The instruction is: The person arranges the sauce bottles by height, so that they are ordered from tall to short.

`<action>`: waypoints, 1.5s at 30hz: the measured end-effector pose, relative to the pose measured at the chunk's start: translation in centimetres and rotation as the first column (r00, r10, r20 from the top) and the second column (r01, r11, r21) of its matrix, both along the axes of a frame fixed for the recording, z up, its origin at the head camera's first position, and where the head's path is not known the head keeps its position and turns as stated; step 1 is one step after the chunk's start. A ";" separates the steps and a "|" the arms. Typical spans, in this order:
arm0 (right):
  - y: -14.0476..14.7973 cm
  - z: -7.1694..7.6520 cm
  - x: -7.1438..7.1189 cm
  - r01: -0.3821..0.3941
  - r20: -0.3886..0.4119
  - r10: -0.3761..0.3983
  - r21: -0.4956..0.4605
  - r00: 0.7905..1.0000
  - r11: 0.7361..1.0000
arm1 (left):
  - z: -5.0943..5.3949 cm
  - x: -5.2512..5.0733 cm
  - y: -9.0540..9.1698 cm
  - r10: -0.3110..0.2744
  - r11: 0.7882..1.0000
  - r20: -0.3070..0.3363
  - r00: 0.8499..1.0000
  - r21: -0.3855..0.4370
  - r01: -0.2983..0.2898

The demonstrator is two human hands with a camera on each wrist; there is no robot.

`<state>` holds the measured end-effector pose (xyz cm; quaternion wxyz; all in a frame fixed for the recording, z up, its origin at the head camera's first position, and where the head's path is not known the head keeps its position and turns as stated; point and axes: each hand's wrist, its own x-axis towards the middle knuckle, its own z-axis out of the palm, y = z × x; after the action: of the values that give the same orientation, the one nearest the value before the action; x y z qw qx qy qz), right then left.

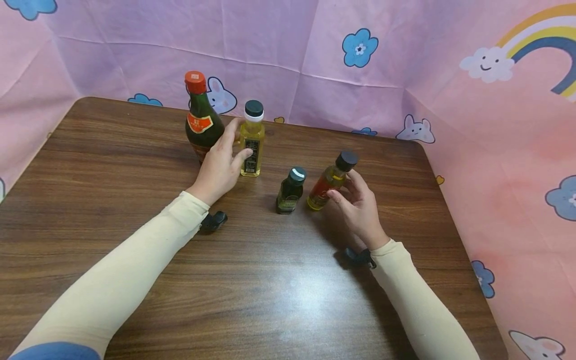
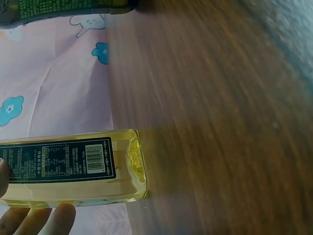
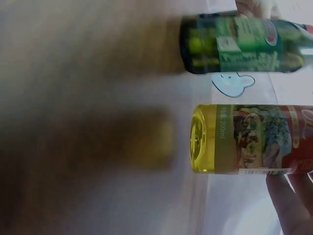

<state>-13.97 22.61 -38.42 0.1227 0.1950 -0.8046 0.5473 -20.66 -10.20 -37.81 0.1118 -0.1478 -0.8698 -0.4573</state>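
Just left of centre in the frame, the left hand (image 1: 220, 165) holds a bottle of yellow oil (image 1: 254, 135), thumb against its label; whether its base touches the table (image 1: 270, 290), I can't tell. Right of centre, the right hand (image 1: 360, 210) grips a red-labelled bottle (image 1: 323, 190), its top leaning right and its base raised off the wood. Between them, near the middle, stands a small dark bottle (image 1: 290, 196). Towards the upper left I see a tall red-capped bottle (image 1: 203, 112), partly behind the left hand.
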 end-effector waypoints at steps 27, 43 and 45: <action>-4.7 1.2 -7.2 -0.014 -0.052 0.014 -0.002 0.999 1.000 | 0.0 0.0 0.1 0.000 1.000 -0.011 1.000 0.001 0.000; -6.9 0.5 -8.0 -0.048 -0.010 0.049 0.033 0.999 0.998 | 0.1 0.2 0.1 -0.006 1.000 -0.017 1.000 -0.002 0.006; -6.8 0.2 -8.2 -0.051 -0.017 0.052 0.041 0.999 0.998 | 0.1 0.1 0.1 -0.004 1.000 -0.019 1.000 -0.004 0.004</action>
<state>-22.15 15.84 -38.23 0.1118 0.2229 -0.8091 0.5322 -20.52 -10.08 -37.70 0.1189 -0.1539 -0.8693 -0.4543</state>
